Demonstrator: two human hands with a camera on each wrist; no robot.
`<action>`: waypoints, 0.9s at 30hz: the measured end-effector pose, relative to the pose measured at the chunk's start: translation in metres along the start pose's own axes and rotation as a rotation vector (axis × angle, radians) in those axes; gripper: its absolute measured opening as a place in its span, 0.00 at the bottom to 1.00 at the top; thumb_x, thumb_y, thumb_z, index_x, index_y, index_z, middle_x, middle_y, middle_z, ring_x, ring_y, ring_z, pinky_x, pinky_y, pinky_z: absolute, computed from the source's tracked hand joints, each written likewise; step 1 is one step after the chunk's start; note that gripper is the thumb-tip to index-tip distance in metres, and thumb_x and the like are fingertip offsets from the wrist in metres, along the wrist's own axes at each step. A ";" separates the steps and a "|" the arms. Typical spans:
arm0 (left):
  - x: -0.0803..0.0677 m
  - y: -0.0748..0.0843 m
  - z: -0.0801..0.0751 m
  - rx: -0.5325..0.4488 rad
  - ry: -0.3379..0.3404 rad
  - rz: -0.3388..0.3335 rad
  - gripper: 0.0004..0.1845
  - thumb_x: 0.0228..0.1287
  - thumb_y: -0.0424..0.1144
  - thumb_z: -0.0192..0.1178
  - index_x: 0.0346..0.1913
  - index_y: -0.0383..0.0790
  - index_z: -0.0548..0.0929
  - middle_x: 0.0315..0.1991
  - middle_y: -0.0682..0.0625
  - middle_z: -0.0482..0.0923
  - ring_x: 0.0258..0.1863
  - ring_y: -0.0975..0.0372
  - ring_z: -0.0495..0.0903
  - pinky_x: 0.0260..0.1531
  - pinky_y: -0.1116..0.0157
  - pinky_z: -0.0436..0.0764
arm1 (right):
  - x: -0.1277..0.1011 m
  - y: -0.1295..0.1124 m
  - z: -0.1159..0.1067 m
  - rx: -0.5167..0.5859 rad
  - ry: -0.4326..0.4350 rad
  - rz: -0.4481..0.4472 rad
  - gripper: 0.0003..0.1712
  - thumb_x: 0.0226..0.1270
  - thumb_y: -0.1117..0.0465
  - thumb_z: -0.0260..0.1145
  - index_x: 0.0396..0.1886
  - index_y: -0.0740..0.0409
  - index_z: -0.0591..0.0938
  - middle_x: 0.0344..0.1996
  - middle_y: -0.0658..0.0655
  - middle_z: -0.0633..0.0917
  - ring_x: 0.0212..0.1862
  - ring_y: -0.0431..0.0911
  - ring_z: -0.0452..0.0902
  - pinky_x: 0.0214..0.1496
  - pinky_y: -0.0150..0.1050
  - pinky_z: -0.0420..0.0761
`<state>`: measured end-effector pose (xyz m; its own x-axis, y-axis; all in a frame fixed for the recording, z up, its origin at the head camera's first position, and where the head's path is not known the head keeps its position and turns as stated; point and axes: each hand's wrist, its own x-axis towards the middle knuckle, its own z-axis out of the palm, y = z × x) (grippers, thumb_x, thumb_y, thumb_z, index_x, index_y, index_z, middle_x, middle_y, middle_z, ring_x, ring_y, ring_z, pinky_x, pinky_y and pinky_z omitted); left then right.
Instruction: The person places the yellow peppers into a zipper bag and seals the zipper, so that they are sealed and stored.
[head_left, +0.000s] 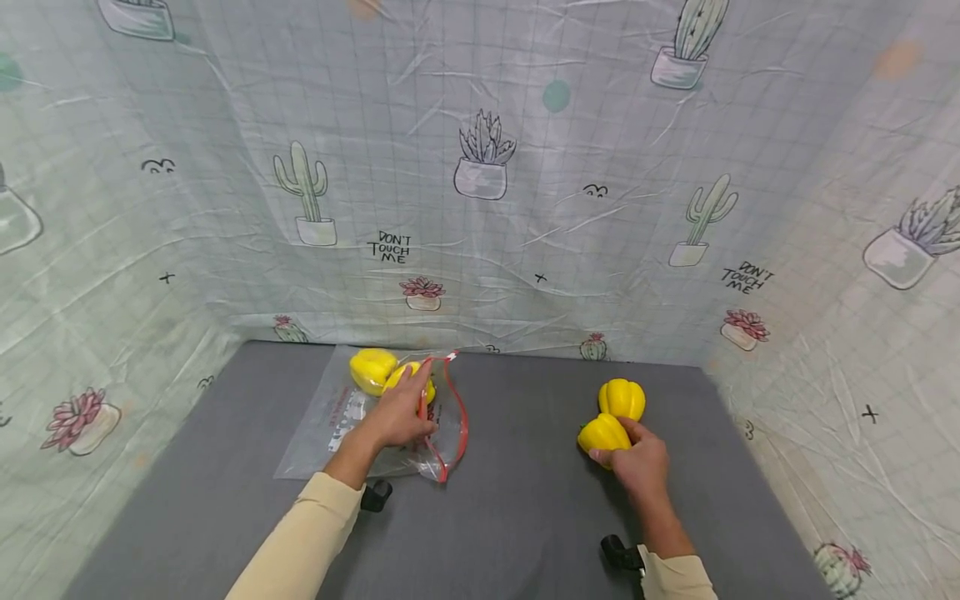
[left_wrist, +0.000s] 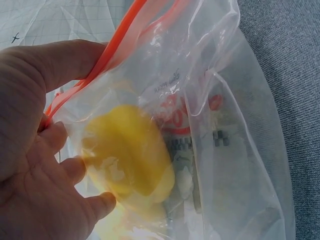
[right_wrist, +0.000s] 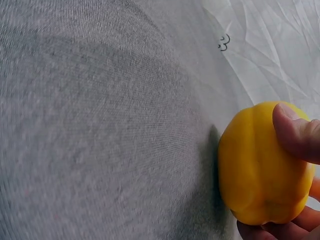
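Note:
A clear plastic zip bag [head_left: 311, 446] with a red zip edge lies on the left of the grey table. Two yellow bell peppers show through it: one [head_left: 372, 370] near the back, the other [left_wrist: 127, 152] close to the mouth. My left hand [head_left: 397, 414] pinches the red edge, its thumb over the strip and its other fingers against the bag beside the nearer pepper. On the right, my right hand [head_left: 645, 465] holds a third yellow bell pepper [right_wrist: 260, 165] between thumb and fingers. Just behind that, another yellow bell pepper [head_left: 621, 397] sits on the table.
The grey table [head_left: 517, 483] stretches between the bag and the right-hand peppers. A pale curtain [head_left: 540, 225] printed with cactus pots closes off the back and both sides. Black straps with small mounts [head_left: 618, 552] sit at the wrists.

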<state>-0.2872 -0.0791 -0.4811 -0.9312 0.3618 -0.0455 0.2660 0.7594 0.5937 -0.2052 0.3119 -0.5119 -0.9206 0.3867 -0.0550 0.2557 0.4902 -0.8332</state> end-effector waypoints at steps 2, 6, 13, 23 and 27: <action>0.001 0.000 0.000 0.004 -0.001 0.001 0.58 0.59 0.38 0.74 0.85 0.40 0.47 0.82 0.37 0.57 0.85 0.40 0.43 0.80 0.35 0.49 | 0.000 -0.001 0.001 -0.009 -0.003 -0.002 0.47 0.53 0.62 0.81 0.74 0.65 0.73 0.71 0.73 0.75 0.67 0.66 0.73 0.71 0.64 0.72; 0.001 0.001 -0.001 0.013 0.004 0.004 0.58 0.59 0.38 0.74 0.85 0.40 0.47 0.82 0.36 0.57 0.85 0.39 0.43 0.80 0.34 0.51 | 0.002 -0.005 0.004 -0.030 -0.014 -0.009 0.48 0.54 0.60 0.82 0.74 0.63 0.74 0.71 0.72 0.76 0.67 0.66 0.74 0.70 0.64 0.72; 0.000 0.002 0.000 0.020 0.001 0.003 0.58 0.59 0.38 0.74 0.85 0.38 0.47 0.82 0.35 0.58 0.85 0.39 0.44 0.80 0.34 0.51 | 0.003 -0.012 0.011 -0.022 -0.038 -0.036 0.48 0.51 0.60 0.84 0.74 0.63 0.75 0.69 0.71 0.78 0.65 0.65 0.76 0.69 0.62 0.75; -0.001 0.004 0.000 0.002 0.002 -0.010 0.58 0.59 0.38 0.75 0.85 0.40 0.47 0.82 0.37 0.57 0.85 0.40 0.43 0.80 0.35 0.50 | 0.004 -0.024 0.026 0.012 -0.103 -0.086 0.48 0.51 0.59 0.85 0.72 0.62 0.76 0.68 0.70 0.80 0.64 0.64 0.78 0.70 0.62 0.75; -0.001 0.003 0.001 0.003 0.004 -0.009 0.58 0.59 0.38 0.75 0.85 0.40 0.47 0.82 0.36 0.58 0.85 0.39 0.43 0.80 0.35 0.51 | 0.003 -0.033 0.036 0.046 -0.129 -0.102 0.46 0.51 0.62 0.85 0.72 0.62 0.77 0.68 0.68 0.80 0.64 0.63 0.78 0.71 0.62 0.74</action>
<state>-0.2849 -0.0766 -0.4798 -0.9345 0.3527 -0.0477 0.2582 0.7641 0.5912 -0.2267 0.2689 -0.5048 -0.9720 0.2321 -0.0368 0.1482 0.4840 -0.8624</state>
